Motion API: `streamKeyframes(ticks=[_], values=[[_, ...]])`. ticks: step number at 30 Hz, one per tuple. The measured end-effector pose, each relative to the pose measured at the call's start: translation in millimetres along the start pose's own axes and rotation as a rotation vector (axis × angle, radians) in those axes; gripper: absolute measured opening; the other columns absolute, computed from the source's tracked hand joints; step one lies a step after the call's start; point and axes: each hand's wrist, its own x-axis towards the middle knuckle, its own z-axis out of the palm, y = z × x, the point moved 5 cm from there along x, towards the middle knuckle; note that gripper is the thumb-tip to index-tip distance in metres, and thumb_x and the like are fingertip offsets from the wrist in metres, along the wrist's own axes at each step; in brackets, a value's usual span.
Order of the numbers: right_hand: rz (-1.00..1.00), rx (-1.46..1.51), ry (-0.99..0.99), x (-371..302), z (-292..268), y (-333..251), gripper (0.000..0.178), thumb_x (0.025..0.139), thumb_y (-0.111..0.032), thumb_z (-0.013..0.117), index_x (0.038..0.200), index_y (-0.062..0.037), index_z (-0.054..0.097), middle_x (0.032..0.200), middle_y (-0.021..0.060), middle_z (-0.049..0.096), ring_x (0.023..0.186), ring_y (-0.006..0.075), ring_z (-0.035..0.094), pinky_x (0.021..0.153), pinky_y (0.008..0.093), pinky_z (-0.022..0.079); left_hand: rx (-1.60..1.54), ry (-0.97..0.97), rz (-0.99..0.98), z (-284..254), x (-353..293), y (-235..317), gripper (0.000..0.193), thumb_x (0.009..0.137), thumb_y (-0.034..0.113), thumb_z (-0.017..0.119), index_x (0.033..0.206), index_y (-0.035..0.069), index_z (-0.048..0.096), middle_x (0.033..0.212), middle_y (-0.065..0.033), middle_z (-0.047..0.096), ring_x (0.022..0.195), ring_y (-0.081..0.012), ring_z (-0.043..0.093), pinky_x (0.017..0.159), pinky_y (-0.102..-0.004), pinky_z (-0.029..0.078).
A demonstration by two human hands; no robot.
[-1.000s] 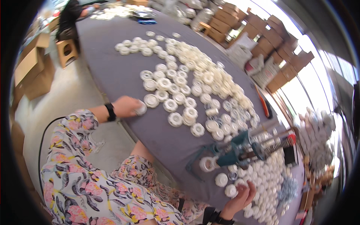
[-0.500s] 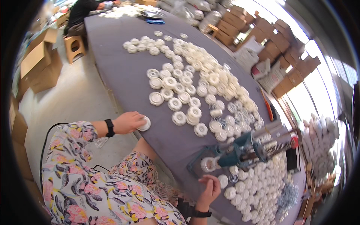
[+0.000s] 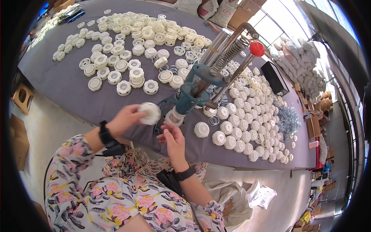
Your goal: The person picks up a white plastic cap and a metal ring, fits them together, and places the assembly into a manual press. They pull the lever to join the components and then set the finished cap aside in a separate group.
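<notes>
The left hand, at center-left, grasps a white disc above the front edge of the grey table. The right hand, at lower center, has its fingers partly curled near the base of the teal press; whether it grips anything cannot be told. The press stands at frame center, its red knob at upper right. Loose white parts spread across upper left; white caps cover the right. Springs lie heaped at far right, below a black box. Sacks stack at upper right. A stool stands at left, a white bag at lower right.
</notes>
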Motion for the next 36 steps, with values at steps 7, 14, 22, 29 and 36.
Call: streamKeyframes(ticks=[7,14,22,29,36], values=[[0.020,0.045,0.287,-6,-31,-1,0.043,0.090,-0.019,0.054,0.126,0.0000,0.040,0.107,0.0076,0.056,0.082,0.0108,0.058,0.062,0.0211,0.049,-0.299,-0.122,-0.197,52,11,-23,0.033,0.086,0.021,0.060,0.110,-0.002,0.056,0.097,-0.0065,0.063,0.082,-0.0106,0.061,0.070,-0.0243,0.052],[-0.038,0.054,0.263,4,-24,6,0.039,0.091,-0.020,0.052,0.123,0.0012,0.045,0.107,0.0069,0.057,0.087,0.0096,0.057,0.061,0.0205,0.049,-0.070,0.013,0.141,69,6,-10,0.040,0.081,0.014,0.066,0.116,-0.001,0.052,0.092,-0.0047,0.061,0.076,-0.0068,0.056,0.063,-0.0210,0.049],[-0.137,-0.119,0.387,9,-30,-1,0.042,0.095,-0.026,0.042,0.126,0.0017,0.042,0.106,0.0098,0.057,0.088,0.0113,0.057,0.065,0.0202,0.048,-0.078,-0.011,0.186,83,17,-24,0.048,0.082,0.010,0.064,0.125,0.001,0.046,0.102,-0.0035,0.058,0.085,-0.0074,0.056,0.074,-0.0220,0.046],[-0.282,-0.450,0.421,26,-40,-9,0.038,0.094,-0.026,0.043,0.118,0.0038,0.050,0.099,0.0144,0.062,0.086,0.0184,0.060,0.072,0.0294,0.047,0.488,0.055,0.674,78,14,10,0.075,0.062,0.034,0.079,0.123,0.004,0.048,0.123,-0.0139,0.047,0.117,-0.0309,0.039,0.100,-0.0403,0.030],[-0.192,-0.450,0.384,35,-50,-16,0.036,0.095,-0.025,0.041,0.114,0.0029,0.051,0.095,0.0140,0.062,0.082,0.0205,0.059,0.071,0.0303,0.045,0.427,-0.086,0.652,70,47,2,0.072,0.057,0.030,0.082,0.117,0.004,0.052,0.117,-0.0105,0.051,0.112,-0.0276,0.044,0.098,-0.0383,0.032]])
